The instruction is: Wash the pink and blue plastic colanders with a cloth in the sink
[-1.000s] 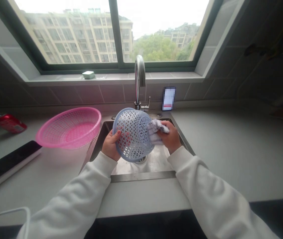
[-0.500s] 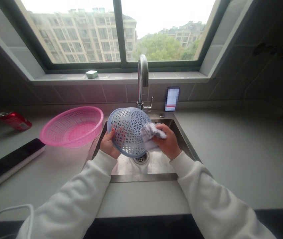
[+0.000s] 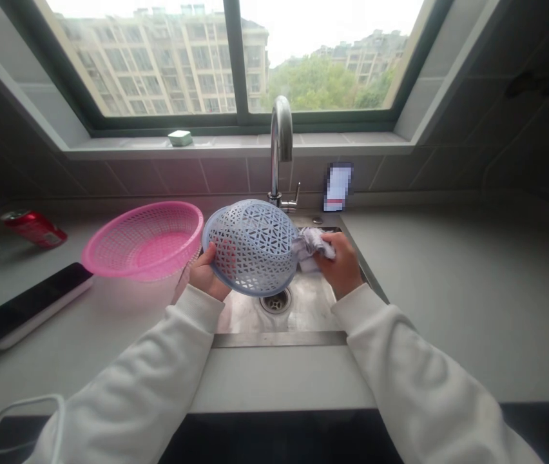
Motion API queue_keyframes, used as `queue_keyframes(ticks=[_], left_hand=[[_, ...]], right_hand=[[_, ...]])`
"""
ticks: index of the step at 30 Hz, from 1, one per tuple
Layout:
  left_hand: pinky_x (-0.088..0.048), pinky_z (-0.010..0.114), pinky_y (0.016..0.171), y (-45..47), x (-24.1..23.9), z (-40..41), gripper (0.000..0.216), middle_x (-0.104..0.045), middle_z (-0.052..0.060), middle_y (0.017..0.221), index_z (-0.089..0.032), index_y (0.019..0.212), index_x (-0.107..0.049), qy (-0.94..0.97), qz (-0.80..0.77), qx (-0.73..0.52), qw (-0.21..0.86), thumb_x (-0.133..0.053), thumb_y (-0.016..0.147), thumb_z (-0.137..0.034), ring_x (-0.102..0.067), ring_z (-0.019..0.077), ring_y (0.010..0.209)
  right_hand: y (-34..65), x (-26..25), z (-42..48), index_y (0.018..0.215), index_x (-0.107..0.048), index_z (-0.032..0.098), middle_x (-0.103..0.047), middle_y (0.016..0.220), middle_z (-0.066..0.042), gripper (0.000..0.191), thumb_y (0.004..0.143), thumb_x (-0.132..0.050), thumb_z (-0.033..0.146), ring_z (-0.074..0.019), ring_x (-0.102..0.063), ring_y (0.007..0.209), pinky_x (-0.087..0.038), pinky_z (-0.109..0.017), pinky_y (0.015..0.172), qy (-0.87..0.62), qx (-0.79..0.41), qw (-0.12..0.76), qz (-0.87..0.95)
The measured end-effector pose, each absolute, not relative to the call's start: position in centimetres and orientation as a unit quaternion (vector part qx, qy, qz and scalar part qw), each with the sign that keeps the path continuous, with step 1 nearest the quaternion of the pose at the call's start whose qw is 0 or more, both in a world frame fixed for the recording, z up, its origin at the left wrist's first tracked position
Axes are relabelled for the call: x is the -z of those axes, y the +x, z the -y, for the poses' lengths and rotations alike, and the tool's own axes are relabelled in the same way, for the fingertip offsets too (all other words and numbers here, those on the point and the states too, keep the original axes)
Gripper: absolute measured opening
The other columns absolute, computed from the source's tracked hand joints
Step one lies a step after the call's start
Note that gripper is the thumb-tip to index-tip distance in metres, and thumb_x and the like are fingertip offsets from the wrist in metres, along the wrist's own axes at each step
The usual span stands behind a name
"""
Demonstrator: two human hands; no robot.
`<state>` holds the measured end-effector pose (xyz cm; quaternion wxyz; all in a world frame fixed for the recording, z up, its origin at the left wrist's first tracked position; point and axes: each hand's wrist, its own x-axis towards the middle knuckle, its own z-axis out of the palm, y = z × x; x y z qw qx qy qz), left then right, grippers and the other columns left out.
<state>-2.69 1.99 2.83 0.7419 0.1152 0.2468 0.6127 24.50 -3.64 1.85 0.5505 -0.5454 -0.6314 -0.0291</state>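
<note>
A blue plastic colander [image 3: 255,248] with a cut-out pattern is tilted above the sink [image 3: 245,325], its outer bottom facing up and toward me. My left hand [image 3: 208,276] grips its left rim, thumb on the near side. A crumpled white and grey cloth [image 3: 314,248] is bunched in my right hand [image 3: 342,264], against or close beside the colander's right edge. The fingers of the right hand are partly hidden by the cloth. Below the colander the drain [image 3: 276,301] shows.
Behind the sink rises a chrome faucet [image 3: 281,129]. A pink basket [image 3: 144,241], a red can [image 3: 35,228] and a long black-topped device [image 3: 33,303] lie to the left. A phone [image 3: 338,187] leans on the tiles, and a green box [image 3: 180,138] sits on the sill.
My right hand has moved the cloth rightward, from the colander's face to its right edge. The colander has turned slightly, showing more of its bottom. The camera view has shifted a little.
</note>
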Motion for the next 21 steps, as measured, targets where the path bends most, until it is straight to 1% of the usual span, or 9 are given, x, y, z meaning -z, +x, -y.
queue_keyframes(ticks=[2, 6, 8, 10, 12, 14, 17, 19, 21], left_hand=[[-0.056, 0.046, 0.1, -3.0, -2.5, -2.2, 0.026, -0.078, 0.01, 0.096, -0.017, 0.112, -0.071, 0.14, -0.238, -0.606, 0.746, -0.059, 0.091, -0.026, -0.071, 0.0267, 0.102], [-0.058, 0.046, 0.096, -3.2, -2.2, -2.0, 0.036, -0.076, 0.012, 0.104, -0.019, 0.112, -0.07, 0.2, -0.228, -0.581, 0.755, -0.06, 0.091, -0.046, -0.069, 0.0303, 0.11], [-0.057, 0.046, 0.098, -3.3, -2.3, -1.7, 0.035, -0.076, 0.012, 0.107, -0.02, 0.111, -0.07, 0.236, -0.229, -0.567, 0.755, -0.062, 0.089, -0.046, -0.066, 0.0317, 0.116], [-0.057, 0.047, 0.099, -3.5, -2.4, -1.3, 0.031, -0.076, 0.013, 0.108, -0.019, 0.109, -0.069, 0.277, -0.234, -0.537, 0.762, -0.066, 0.086, -0.04, -0.065, 0.0331, 0.119], [-0.058, 0.046, 0.096, -3.9, -2.3, -1.2, 0.033, -0.076, 0.013, 0.105, -0.017, 0.105, -0.069, 0.328, -0.233, -0.493, 0.771, -0.073, 0.079, -0.037, -0.066, 0.0349, 0.116], [-0.061, 0.043, 0.089, -4.5, -2.0, -1.3, 0.039, -0.077, 0.012, 0.098, -0.014, 0.1, -0.07, 0.384, -0.221, -0.468, 0.765, -0.08, 0.07, -0.036, -0.069, 0.036, 0.108], [-0.064, 0.04, 0.077, -5.3, -1.8, -1.8, 0.045, -0.077, 0.011, 0.086, -0.014, 0.094, -0.071, 0.449, -0.232, -0.438, 0.744, -0.087, 0.06, -0.039, -0.074, 0.0327, 0.09], [-0.064, 0.036, 0.067, -5.8, -1.9, -2.1, 0.048, -0.076, 0.01, 0.077, -0.014, 0.087, -0.072, 0.493, -0.243, -0.414, 0.725, -0.089, 0.054, -0.044, -0.074, 0.0281, 0.075], [-0.061, 0.031, 0.055, -6.1, -2.2, -2.3, 0.047, -0.071, 0.007, 0.062, -0.013, 0.073, -0.07, 0.55, -0.265, -0.367, 0.702, -0.089, 0.053, -0.051, -0.07, 0.0224, 0.058]], right_hand=[[25.3, -1.4, 3.2, 0.091, -0.065, 0.024, -0.067, 0.089, -0.004, 0.018, 0.073, -0.064, 0.021, -0.0236, -0.062, 0.084, -0.051, -0.04, 0.08, -0.589, 0.007, 0.564, 0.578], [26.8, -0.4, 2.4, 0.091, -0.065, 0.022, -0.067, 0.08, 0.0, 0.02, 0.073, -0.067, 0.03, -0.0205, -0.061, 0.074, -0.05, -0.035, 0.071, -0.612, -0.09, 0.62, 0.484], [27.4, 0.1, 1.9, 0.09, -0.065, 0.021, -0.067, 0.077, 0.001, 0.024, 0.07, -0.071, 0.033, -0.0188, -0.059, 0.071, -0.049, -0.033, 0.069, -0.603, -0.119, 0.655, 0.44], [27.9, 0.5, 1.6, 0.089, -0.066, 0.02, -0.066, 0.076, 0.002, 0.026, 0.068, -0.073, 0.033, -0.0172, -0.058, 0.07, -0.049, -0.032, 0.067, -0.595, -0.139, 0.682, 0.403], [28.3, 0.6, 1.4, 0.089, -0.067, 0.019, -0.066, 0.077, 0.002, 0.027, 0.067, -0.074, 0.033, -0.016, -0.058, 0.07, -0.049, -0.031, 0.067, -0.585, -0.16, 0.699, 0.377], [28.5, 0.5, 1.4, 0.088, -0.067, 0.019, -0.066, 0.077, 0.002, 0.028, 0.065, -0.075, 0.032, -0.0153, -0.057, 0.07, -0.049, -0.03, 0.066, -0.573, -0.185, 0.71, 0.366], [28.6, -0.1, 1.8, 0.088, -0.067, 0.019, -0.066, 0.077, 0.002, 0.029, 0.063, -0.077, 0.031, -0.0151, -0.058, 0.07, -0.049, -0.03, 0.066, -0.55, -0.213, 0.716, 0.373], [28.6, -0.6, 2.2, 0.088, -0.067, 0.02, -0.065, 0.076, 0.002, 0.029, 0.063, -0.078, 0.031, -0.0152, -0.058, 0.069, -0.05, -0.03, 0.065, -0.544, -0.22, 0.713, 0.383], [28.5, -1.2, 2.6, 0.086, -0.068, 0.02, -0.065, 0.075, 0.002, 0.028, 0.063, -0.079, 0.032, -0.015, -0.058, 0.068, -0.049, -0.03, 0.064, -0.55, -0.22, 0.703, 0.393]])
